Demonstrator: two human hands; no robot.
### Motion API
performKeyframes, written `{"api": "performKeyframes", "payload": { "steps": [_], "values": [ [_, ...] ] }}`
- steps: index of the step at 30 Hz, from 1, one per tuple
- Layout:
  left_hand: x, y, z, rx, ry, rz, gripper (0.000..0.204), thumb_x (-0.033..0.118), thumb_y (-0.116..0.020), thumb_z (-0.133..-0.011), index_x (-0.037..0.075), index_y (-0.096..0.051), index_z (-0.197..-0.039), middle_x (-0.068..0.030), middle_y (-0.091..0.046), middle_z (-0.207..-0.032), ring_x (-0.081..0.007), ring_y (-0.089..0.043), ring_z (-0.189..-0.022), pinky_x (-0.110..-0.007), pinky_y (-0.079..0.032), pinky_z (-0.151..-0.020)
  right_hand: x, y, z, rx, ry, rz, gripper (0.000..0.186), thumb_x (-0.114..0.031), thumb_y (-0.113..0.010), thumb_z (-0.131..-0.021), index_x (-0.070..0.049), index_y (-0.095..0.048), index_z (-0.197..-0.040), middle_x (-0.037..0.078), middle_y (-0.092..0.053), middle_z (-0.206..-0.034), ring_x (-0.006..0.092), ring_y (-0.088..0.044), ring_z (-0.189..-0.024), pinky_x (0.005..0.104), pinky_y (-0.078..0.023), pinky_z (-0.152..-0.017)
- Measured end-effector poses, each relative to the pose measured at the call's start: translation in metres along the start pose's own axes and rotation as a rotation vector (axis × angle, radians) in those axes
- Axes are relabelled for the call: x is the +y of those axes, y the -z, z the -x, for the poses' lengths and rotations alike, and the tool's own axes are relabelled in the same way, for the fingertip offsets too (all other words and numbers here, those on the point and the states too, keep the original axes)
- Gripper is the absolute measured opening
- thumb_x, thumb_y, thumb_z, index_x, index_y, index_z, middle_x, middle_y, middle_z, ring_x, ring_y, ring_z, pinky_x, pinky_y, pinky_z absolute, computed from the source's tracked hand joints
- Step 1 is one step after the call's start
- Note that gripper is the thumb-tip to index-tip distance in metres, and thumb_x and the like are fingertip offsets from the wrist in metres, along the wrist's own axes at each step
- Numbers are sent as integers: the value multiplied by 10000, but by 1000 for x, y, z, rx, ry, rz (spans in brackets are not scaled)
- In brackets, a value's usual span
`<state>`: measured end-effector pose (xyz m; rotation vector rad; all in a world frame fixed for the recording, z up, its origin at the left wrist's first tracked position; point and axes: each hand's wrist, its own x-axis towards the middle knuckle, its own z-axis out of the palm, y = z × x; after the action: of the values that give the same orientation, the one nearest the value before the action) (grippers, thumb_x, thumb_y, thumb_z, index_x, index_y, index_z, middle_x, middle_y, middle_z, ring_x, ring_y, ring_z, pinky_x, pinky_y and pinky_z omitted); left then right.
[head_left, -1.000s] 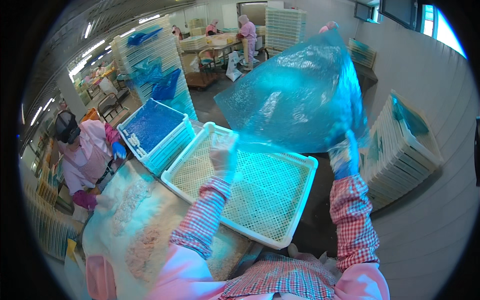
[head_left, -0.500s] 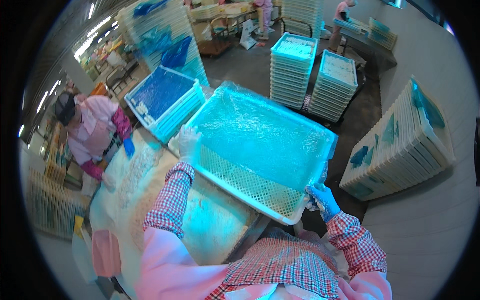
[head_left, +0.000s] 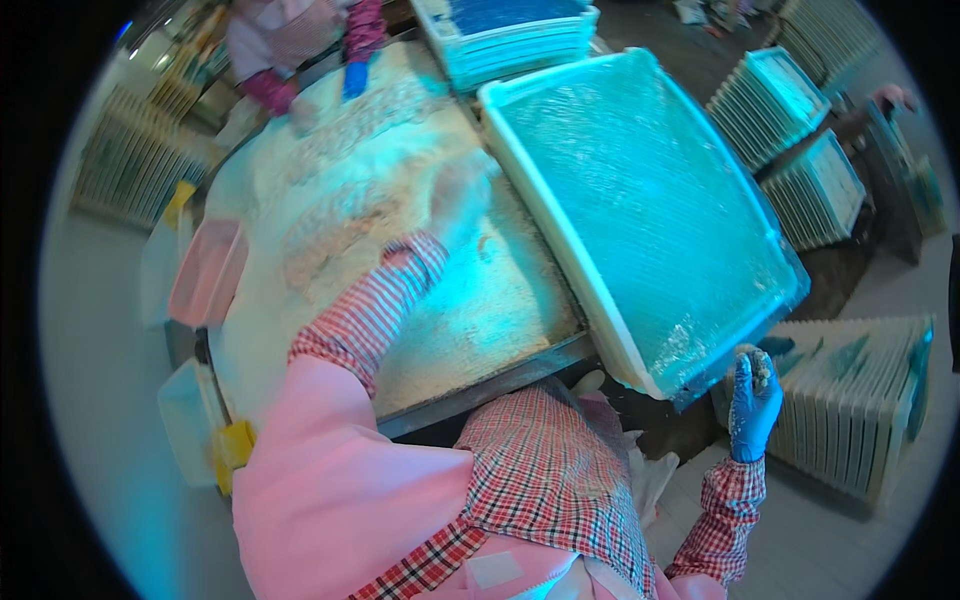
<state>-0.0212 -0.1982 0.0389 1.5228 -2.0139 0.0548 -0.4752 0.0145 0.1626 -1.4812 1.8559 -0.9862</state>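
Reaching left of the crate (head_left: 570,248), our left hand (head_left: 462,200) blurs; our right hand (head_left: 755,405) curls by the crate's near right edge. We cannot tell whether either grips anything. Plastic sheet (head_left: 650,215) spreads across the crate, with a powdery table (head_left: 490,385) left of it and stacked trays (head_left: 520,48) beyond.

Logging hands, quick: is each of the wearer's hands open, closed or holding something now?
Left hand: blurred above the powder; cannot tell.
Right hand: fingers bent, beside the tray; open or closed, cannot tell.
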Motion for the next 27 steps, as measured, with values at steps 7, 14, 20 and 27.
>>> {"api": "performKeyframes", "payload": {
  "steps": [7,14,20,27],
  "values": [
    [73,25,164,-457,47,-318,556,423,-515,-892,157,-420,-1371,-128,-431,-1383,-290,-394,-1253,-500,-295,-1035,25,-54,-34,-526,397,205,400,-30,-602,-892,-29,-530,-1286,148,-543,-1295,265,-518,-1195,358,-409,-991],
    [21,68,284,-166,929,-507,592,325,-554,-859,55,-410,-1365,-219,-366,-1430,-354,-291,-1361,-481,-202,-1126,3,-75,-80,-554,458,-185,374,-33,-512,-947,-24,-492,-1320,150,-512,-1338,251,-502,-1224,370,-383,-1035],
    [3,89,314,129,1406,-229,558,287,-530,-896,22,-390,-1368,-257,-342,-1436,-378,-314,-1341,-419,-229,-1123,-97,-189,-25,-637,474,-226,377,-117,-522,-956,0,-505,-1315,173,-542,-1317,267,-481,-1266,379,-380,-1052],
    [-6,92,246,132,1021,92,524,284,-558,-922,50,-417,-1369,-203,-385,-1428,-365,-337,-1329,-437,-275,-1100,-11,-403,-72,-345,289,417,745,-401,-648,-868,1,-340,-1414,238,-580,-1197,365,-573,-1091,448,-466,-920]
  ]
}}
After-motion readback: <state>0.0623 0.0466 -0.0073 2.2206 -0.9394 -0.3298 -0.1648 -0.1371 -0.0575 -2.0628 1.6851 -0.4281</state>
